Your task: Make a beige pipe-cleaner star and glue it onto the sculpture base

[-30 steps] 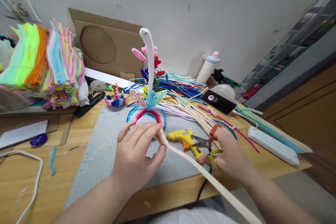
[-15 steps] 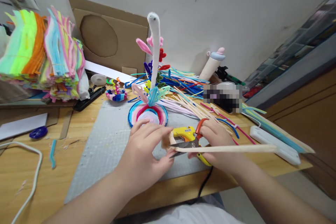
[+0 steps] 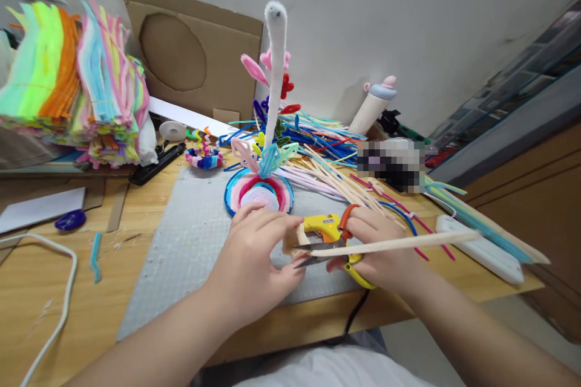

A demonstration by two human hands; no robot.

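My left hand [image 3: 252, 257] pinches a small beige piece [image 3: 295, 240], partly hidden by the fingers. From it a long cream pipe cleaner [image 3: 403, 244] runs off to the right, past my right hand [image 3: 379, 245]. That hand grips scissors [image 3: 324, 250] with orange and yellow handles. Their blades are parted, reaching the pipe cleaner close to my left fingertips. Just behind the scissors lies a yellow glue gun [image 3: 323, 225]. Beyond my left hand is a round pipe-cleaner piece [image 3: 287, 190] in blue, pink and red, with looped ears and a tall white stem [image 3: 275, 72].
A grey cutting mat [image 3: 190, 236] covers the middle of the wooden table. Pipe-cleaner bundles [image 3: 57, 66] stand at the left, and loose ones [image 3: 336, 178] lie behind my right hand. A white power strip [image 3: 481, 251] sits at the right, a white cable [image 3: 68, 290] at the left.
The view has shifted slightly. The free end of the cream pipe cleaner has tilted upward. Both hands keep their holds, and the scissors stay at the same spot on the pipe cleaner.
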